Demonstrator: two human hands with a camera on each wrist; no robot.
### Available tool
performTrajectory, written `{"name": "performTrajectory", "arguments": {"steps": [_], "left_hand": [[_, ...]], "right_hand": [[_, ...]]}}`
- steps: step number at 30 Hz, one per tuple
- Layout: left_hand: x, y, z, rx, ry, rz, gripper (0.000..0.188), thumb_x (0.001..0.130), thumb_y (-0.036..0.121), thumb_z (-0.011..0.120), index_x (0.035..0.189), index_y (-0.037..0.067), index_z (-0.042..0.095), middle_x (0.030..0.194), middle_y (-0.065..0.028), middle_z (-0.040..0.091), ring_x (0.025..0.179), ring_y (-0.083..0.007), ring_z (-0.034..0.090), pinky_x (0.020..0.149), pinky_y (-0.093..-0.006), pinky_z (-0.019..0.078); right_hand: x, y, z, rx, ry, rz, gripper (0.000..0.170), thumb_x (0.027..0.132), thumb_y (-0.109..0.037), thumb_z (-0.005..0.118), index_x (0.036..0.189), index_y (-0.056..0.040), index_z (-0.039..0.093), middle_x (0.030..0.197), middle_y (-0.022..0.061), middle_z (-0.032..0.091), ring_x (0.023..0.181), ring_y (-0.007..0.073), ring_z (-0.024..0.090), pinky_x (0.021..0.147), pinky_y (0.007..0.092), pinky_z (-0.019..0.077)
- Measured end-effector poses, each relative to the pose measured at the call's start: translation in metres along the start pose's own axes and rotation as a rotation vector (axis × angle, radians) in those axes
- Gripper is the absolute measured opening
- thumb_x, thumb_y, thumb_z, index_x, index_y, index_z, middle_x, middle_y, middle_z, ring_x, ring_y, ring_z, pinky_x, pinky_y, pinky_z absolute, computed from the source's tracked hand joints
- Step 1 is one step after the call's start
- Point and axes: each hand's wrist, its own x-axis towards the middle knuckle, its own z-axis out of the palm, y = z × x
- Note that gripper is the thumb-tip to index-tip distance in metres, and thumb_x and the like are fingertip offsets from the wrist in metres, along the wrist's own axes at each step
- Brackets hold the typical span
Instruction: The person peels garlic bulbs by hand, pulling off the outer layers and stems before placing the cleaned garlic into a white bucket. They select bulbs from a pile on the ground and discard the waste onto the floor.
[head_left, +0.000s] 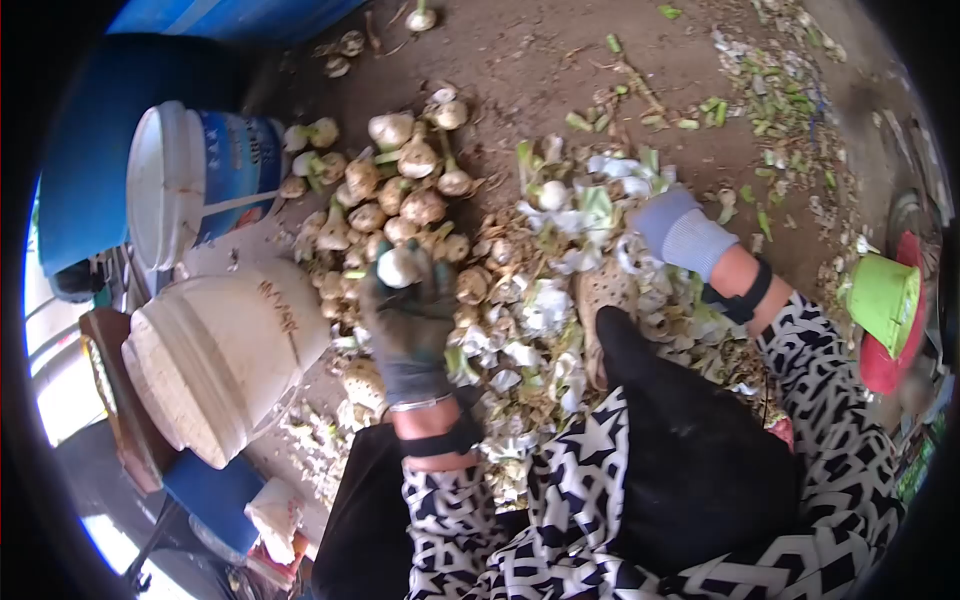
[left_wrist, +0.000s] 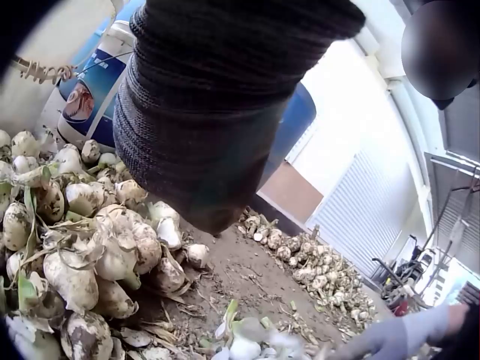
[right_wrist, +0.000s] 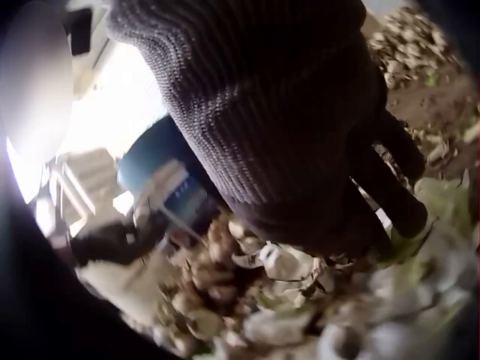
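Observation:
My left hand, in a dark grey glove, holds a clean white bulb in its curled fingers, over a heap of soil-stained bulbs that look like garlic or onions. In the left wrist view its dark cuff hides the held bulb. My right hand, in a pale grey glove, is low over the pile of loose white and green skins. Its fingers are loosely extended and apart in the right wrist view, tips close to a green skin. Another white bulb lies among the skins.
A white bucket and a blue-labelled bucket lie tipped at the left. Chopped green stems litter the ground at the far right. A green bowl stands at the right edge. More bulbs lie in a row farther off.

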Motion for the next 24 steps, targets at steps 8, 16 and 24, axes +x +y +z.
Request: {"name": "performTrajectory", "arguments": {"steps": [8,16,24], "left_hand": [[0.016,0.180,0.122,0.191,-0.250,0.386,0.067,0.089,0.034,0.056,0.142,0.001,0.030,0.141,-0.0206,0.042,0.134,-0.0364,0.035,0.111,-0.0491,0.0309],[0.013,-0.020,0.024,0.857,-0.060,0.066,0.040,0.093,0.036,0.057,0.117,0.005,0.058,0.108,-0.0086,0.064,0.097,-0.0215,0.062,0.088,-0.0380,0.0497],[0.007,-0.063,0.010,0.187,-0.063,-0.256,0.049,0.089,0.044,0.060,0.120,0.006,0.055,0.100,-0.0098,0.064,0.085,-0.0270,0.064,0.069,-0.0363,0.0558]], "right_hand": [[0.035,-0.021,-0.046,0.296,0.218,0.057,0.038,0.087,-0.041,0.055,0.104,-0.0096,0.068,0.098,0.0121,0.069,0.094,0.0294,0.066,0.081,0.0438,0.0515],[0.109,-0.035,-0.028,0.361,0.345,0.048,0.031,0.084,-0.031,0.059,0.104,-0.0098,0.068,0.102,0.0153,0.068,0.094,0.0322,0.066,0.082,0.0419,0.0518],[0.049,-0.053,-0.064,1.208,0.269,-0.465,0.029,0.089,-0.008,0.059,0.118,-0.0124,0.062,0.103,0.0075,0.069,0.084,0.0150,0.067,0.074,0.0271,0.0538]]}}
